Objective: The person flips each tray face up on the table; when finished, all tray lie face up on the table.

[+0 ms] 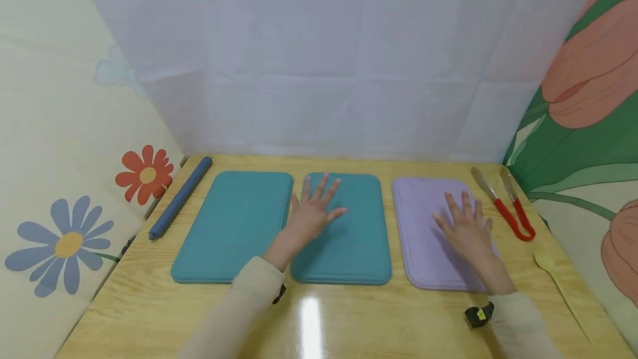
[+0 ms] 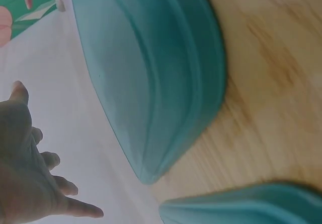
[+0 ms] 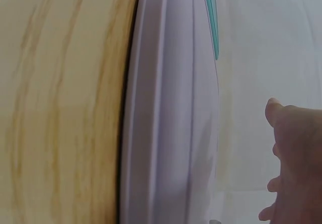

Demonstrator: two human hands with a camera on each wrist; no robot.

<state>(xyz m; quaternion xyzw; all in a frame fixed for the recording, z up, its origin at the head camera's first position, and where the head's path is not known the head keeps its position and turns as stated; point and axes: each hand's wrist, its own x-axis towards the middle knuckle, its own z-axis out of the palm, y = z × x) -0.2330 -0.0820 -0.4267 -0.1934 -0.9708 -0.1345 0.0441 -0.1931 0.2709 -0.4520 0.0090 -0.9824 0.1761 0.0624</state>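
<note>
Three flat rectangular boards with rounded corners lie in a row: a teal board (image 1: 234, 226) at left, a second teal board (image 1: 354, 237) in the middle, a lilac board (image 1: 423, 237) at right. Fingers spread, my left hand (image 1: 310, 216) hovers over the left part of the middle board, apart from it in the left wrist view. My right hand (image 1: 467, 232) is likewise spread, held above the right part of the lilac board. Neither hand holds anything. The right wrist view shows the lilac board's edge (image 3: 156, 108) close up, with the hand raised off it.
A dark blue rolled-up bundle (image 1: 181, 197) lies at the table's left edge. Metal tongs with red handles (image 1: 508, 216) and a yellowish long-handled spoon (image 1: 555, 278) lie at the right. A white cloth (image 1: 349, 71) hangs behind the wooden table (image 1: 379, 320).
</note>
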